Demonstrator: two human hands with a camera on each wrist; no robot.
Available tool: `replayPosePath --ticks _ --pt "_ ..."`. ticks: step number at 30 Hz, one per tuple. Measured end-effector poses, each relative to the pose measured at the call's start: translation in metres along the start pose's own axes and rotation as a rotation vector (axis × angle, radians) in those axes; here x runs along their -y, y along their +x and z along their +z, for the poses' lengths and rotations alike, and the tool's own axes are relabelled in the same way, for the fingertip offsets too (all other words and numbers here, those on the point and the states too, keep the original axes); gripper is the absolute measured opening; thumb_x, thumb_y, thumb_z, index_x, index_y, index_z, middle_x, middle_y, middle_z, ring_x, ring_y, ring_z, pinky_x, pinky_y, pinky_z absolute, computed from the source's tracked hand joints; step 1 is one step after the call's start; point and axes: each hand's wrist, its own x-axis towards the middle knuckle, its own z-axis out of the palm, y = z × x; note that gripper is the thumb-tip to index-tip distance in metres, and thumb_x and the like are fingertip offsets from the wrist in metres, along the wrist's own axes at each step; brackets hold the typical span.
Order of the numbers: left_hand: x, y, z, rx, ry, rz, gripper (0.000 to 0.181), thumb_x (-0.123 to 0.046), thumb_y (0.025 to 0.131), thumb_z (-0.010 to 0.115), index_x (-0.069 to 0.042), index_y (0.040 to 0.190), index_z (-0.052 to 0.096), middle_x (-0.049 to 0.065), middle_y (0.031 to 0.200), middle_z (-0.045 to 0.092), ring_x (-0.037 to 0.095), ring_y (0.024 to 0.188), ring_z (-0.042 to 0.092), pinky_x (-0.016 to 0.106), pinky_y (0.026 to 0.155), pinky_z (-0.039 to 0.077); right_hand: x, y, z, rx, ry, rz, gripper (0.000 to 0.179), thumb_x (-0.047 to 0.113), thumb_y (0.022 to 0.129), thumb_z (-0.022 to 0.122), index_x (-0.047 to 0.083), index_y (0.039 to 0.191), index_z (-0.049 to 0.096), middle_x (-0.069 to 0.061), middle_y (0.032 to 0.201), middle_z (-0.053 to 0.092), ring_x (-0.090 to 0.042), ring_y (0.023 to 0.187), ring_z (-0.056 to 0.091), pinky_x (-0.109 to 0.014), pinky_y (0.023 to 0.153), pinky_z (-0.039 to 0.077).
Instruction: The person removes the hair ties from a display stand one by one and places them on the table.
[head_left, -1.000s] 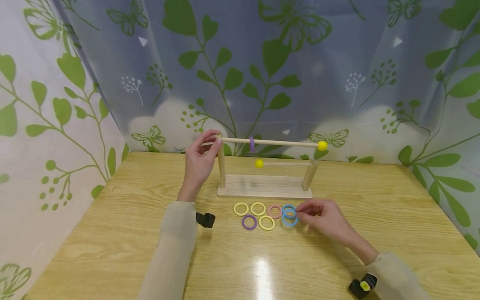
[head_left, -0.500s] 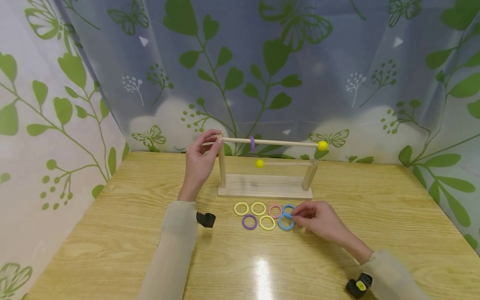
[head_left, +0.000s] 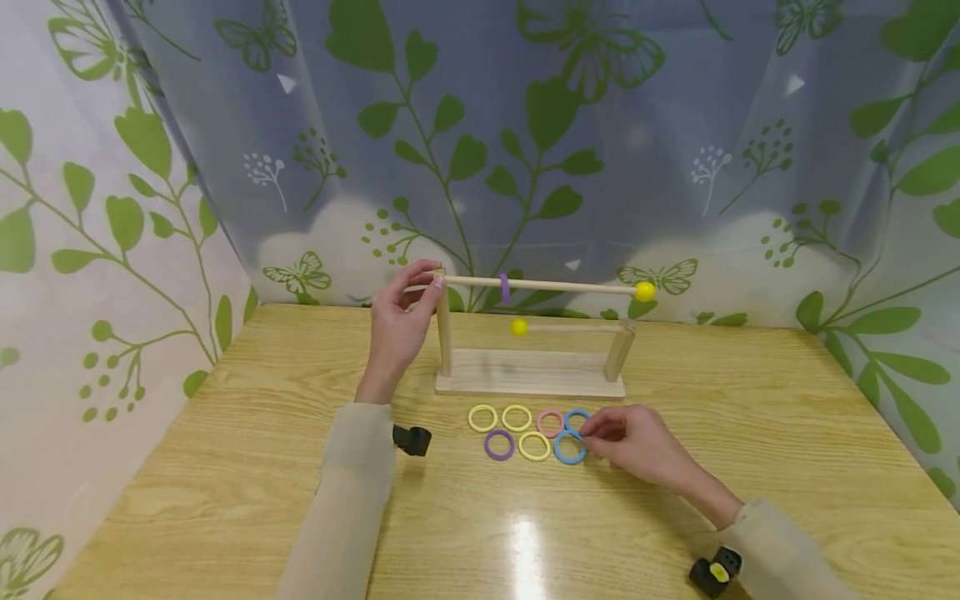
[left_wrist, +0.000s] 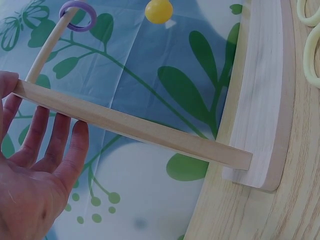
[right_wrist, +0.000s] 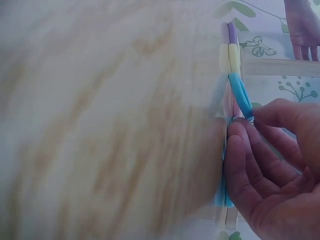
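Note:
My left hand (head_left: 402,321) grips the top of the tall left post (left_wrist: 135,122) of a wooden stand (head_left: 528,372), thumb in front and fingers behind. From that post a rod (head_left: 570,287) runs right to a yellow ball (head_left: 645,292), with one purple ring (head_left: 505,288) hanging on it. My right hand (head_left: 643,443) pinches the right edge of a blue ring (right_wrist: 240,95), which is tilted up off the table at that side. Another blue ring (head_left: 577,414) lies just behind it, partly covered by the fingers.
Left of the blue rings lie a pink ring (head_left: 550,423), a purple ring (head_left: 498,445) and yellow rings (head_left: 535,447). A lower rod (head_left: 573,328) with a yellow ball (head_left: 519,327) reaches left from the short right post (head_left: 619,352). A patterned curtain (head_left: 480,167) hangs behind the table.
My right hand has shifted slightly left and toward me, bringing the front blue ring with it and off most of the other blue ring. My left hand stays on the post.

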Motion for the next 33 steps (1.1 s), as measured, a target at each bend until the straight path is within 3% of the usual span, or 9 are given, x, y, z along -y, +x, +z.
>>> replayPosePath --ticks 7,12,22,28,33 --pt "0.001 0.001 0.000 0.006 0.005 0.004 0.026 -0.020 0.101 0.067 -0.010 0.125 0.070 0.011 0.113 0.065 0.018 0.096 0.069 0.033 0.081 0.062 -0.001 -0.001 0.001 -0.005 -0.007 -0.017 0.010 0.015 0.092 0.075 0.007 0.097 0.075 -0.005 0.089 0.076 -0.010 0.071 0.065 -0.024 0.055 0.055" --pt "0.001 0.000 0.000 0.004 0.002 -0.004 0.027 -0.020 0.101 0.066 -0.010 0.126 0.069 0.011 0.113 0.064 0.017 0.096 0.069 0.026 0.079 0.061 -0.001 0.000 0.000 -0.006 -0.018 -0.021 0.010 0.015 0.092 0.075 0.007 0.097 0.075 -0.006 0.089 0.076 -0.010 0.070 0.065 -0.024 0.054 0.054" --pt "0.000 -0.001 0.000 -0.001 0.003 -0.004 0.027 -0.020 0.100 0.067 -0.010 0.125 0.069 0.009 0.111 0.064 0.017 0.096 0.069 0.024 0.078 0.061 0.000 -0.002 -0.002 -0.024 -0.037 -0.039 0.012 0.018 0.093 0.075 0.007 0.099 0.075 -0.004 0.089 0.076 -0.010 0.071 0.066 -0.025 0.055 0.056" --pt "0.000 -0.001 0.000 -0.005 0.005 -0.010 0.028 -0.020 0.100 0.067 -0.010 0.126 0.069 0.008 0.111 0.064 0.018 0.096 0.069 0.024 0.078 0.060 0.005 0.000 -0.003 -0.116 -0.126 -0.116 0.010 0.019 0.093 0.075 0.012 0.100 0.077 0.003 0.087 0.076 -0.006 0.076 0.066 -0.023 0.063 0.053" --pt "0.000 -0.001 0.000 -0.002 0.008 -0.007 0.027 -0.020 0.100 0.067 -0.010 0.126 0.069 0.007 0.111 0.064 0.018 0.096 0.069 0.025 0.079 0.060 0.012 0.005 -0.005 -0.238 -0.125 -0.184 0.008 0.018 0.092 0.077 0.014 0.099 0.078 0.003 0.085 0.077 -0.003 0.074 0.067 -0.022 0.064 0.052"
